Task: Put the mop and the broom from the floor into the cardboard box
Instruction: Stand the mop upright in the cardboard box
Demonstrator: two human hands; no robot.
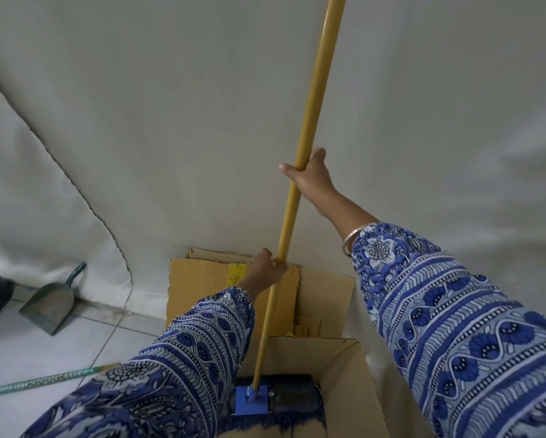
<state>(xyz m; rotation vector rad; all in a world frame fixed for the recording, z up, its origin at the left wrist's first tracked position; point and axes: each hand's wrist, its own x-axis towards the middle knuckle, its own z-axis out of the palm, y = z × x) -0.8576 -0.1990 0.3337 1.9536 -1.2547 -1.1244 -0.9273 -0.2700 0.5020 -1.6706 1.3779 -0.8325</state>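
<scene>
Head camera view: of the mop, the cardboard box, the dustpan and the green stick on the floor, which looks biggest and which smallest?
1. Mop: its yellow handle spans nearly the whole picture.
2. Cardboard box, partly cut off by the frame.
3 and 4. Green stick and dustpan: unsure. The stick is longer but thin and partly hidden, and the dustpan lies farther away.

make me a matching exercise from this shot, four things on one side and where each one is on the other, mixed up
Things:
1. mop head
2. dustpan
3. right hand
4. green stick

Places:
A. lying on the floor tiles, partly hidden by the left sleeve
B. inside the cardboard box
C. gripping the yellow handle, above the left hand
D. on the floor, leaning against the white cloth at the far left

Pairs: 1-B, 2-D, 3-C, 4-A
</scene>
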